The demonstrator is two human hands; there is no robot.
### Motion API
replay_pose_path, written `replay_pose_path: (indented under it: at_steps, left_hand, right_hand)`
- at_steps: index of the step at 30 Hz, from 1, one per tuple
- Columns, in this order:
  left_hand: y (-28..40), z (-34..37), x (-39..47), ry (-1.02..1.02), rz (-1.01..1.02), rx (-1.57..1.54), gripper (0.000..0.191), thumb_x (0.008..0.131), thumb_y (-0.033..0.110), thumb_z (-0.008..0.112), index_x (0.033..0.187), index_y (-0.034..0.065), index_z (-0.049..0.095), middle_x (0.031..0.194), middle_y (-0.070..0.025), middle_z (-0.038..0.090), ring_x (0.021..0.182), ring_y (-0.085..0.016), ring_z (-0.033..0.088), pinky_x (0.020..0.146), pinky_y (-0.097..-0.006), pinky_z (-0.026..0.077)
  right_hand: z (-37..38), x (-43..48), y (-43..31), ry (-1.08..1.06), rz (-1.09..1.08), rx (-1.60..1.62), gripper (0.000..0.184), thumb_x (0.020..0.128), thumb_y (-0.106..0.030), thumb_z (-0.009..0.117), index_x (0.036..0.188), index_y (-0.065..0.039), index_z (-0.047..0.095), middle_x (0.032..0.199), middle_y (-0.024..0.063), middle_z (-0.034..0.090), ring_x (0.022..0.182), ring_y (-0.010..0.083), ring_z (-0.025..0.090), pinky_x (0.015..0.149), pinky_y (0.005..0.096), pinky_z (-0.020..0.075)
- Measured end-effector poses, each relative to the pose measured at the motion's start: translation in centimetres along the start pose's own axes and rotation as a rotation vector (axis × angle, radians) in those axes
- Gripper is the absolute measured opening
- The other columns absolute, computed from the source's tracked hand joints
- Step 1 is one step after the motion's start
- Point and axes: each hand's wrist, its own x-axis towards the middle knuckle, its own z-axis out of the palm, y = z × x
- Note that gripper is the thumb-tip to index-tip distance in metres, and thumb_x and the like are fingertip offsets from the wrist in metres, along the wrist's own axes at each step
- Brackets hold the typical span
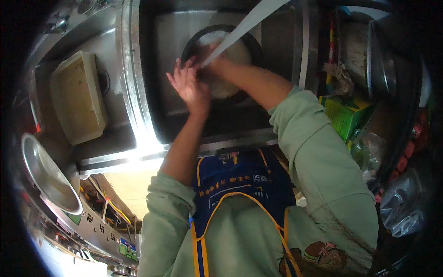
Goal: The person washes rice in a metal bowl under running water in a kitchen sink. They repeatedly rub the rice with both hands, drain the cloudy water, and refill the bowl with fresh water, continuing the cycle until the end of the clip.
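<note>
A round dark-rimmed basin (238,52) stands in the deep stainless steel sink (169,38), with pale cloudy contents. My right hand (216,60) reaches inside the basin; its fingers are blurred and partly covered by a long whitish streak or strip (245,27), which may be a hose or running water. Whether this hand holds something cannot be told. Beside the basin's left side, my left hand (188,83) is raised with its fingers spread and nothing seen in its grasp. The lower end of the whitish strip lies between the two hands.
A pale rectangular plastic tub (95,93) sits in the left sink compartment, past the steel divider (133,72). At lower left is a metal bowl (52,176). On the right are a green box (342,114), a metal container (370,59) and clear plastic bags (401,204).
</note>
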Motion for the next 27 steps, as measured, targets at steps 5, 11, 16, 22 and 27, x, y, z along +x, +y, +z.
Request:
replay_pose_path:
  at_steps: [5, 11, 16, 22, 27]
  left_hand:
    - [0.1, 0.4, -0.4, 0.04, -0.029, 0.008, 0.05, 0.07, -0.004, 0.049, 0.111, 0.0188, 0.066, 0.125, 0.0039, 0.06, 0.134, -0.032, 0.037, 0.111, -0.0599, 0.01]
    - [3.2, -1.3, 1.4, -0.109, 0.16, 0.363, 0.025, 0.076, 0.004, 0.055, 0.097, 0.0125, 0.065, 0.114, -0.0072, 0.062, 0.137, -0.034, 0.032, 0.11, -0.0632, 0.014]
    - [3.9, -2.0, 3.2, -0.835, 0.002, 0.114, 0.036, 0.083, 0.015, 0.056, 0.119, 0.0081, 0.055, 0.133, -0.0189, 0.048, 0.12, -0.039, 0.048, 0.096, -0.0416, 0.044]
    - [-2.8, 9.2, 2.4, -0.559, -0.734, -0.261, 0.041, 0.091, 0.03, 0.049, 0.125, 0.0068, 0.051, 0.124, -0.0139, 0.054, 0.112, -0.031, 0.053, 0.092, -0.0413, 0.045]
    - [-6.8, 13.3, 2.2, -0.409, -1.157, -1.003, 0.044, 0.094, 0.039, 0.044, 0.124, 0.0073, 0.052, 0.115, -0.0087, 0.058, 0.103, -0.026, 0.055, 0.089, -0.0391, 0.045]
  right_hand:
    - [-5.2, -5.5, 2.7, -0.011, 0.144, -0.058, 0.055, 0.084, -0.046, 0.057, 0.122, -0.006, 0.057, 0.126, 0.0192, 0.055, 0.122, 0.0363, 0.047, 0.104, 0.0454, 0.0361]
    - [-4.4, -10.5, -2.0, 0.092, 0.078, 0.195, 0.066, 0.08, -0.043, 0.064, 0.132, -0.005, 0.048, 0.133, 0.0193, 0.05, 0.127, 0.0343, 0.043, 0.105, 0.0435, 0.037]
    - [-4.7, -11.0, 1.0, 0.317, 0.096, 0.464, 0.061, 0.082, -0.037, 0.064, 0.132, -0.005, 0.048, 0.132, 0.0179, 0.051, 0.12, 0.0326, 0.049, 0.102, 0.0409, 0.0391]
    - [-2.4, -7.8, 5.1, 0.213, 0.453, 1.617, 0.052, 0.089, -0.034, 0.058, 0.134, -0.01, 0.047, 0.135, 0.0082, 0.048, 0.125, 0.0216, 0.043, 0.106, 0.0359, 0.0343]
    - [-0.5, -6.1, 3.9, 0.258, 0.368, 2.041, 0.051, 0.092, -0.036, 0.056, 0.135, -0.011, 0.047, 0.137, 0.0067, 0.047, 0.123, 0.0202, 0.045, 0.103, 0.0373, 0.0376]
